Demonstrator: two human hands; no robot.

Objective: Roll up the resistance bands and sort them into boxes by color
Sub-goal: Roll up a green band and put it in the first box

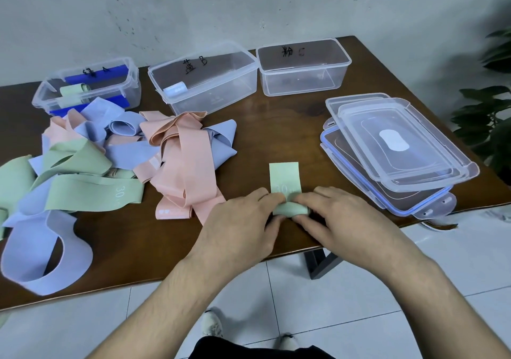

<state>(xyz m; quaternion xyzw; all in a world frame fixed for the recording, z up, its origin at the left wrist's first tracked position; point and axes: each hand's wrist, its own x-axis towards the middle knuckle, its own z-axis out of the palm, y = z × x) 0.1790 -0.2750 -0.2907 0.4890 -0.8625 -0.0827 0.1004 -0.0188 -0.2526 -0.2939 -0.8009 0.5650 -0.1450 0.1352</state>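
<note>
Here, left hand [243,220] and right hand [336,217] both pinching green band [284,177] — half-rolled, fingers curled round it

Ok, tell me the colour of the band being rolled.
Pale green band, seen in the head view.

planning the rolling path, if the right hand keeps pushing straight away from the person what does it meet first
The flat, unrolled end of the green band, just ahead of the right hand. Beyond it the table looks bare up to the clear box, though depth is uncertain.
</note>
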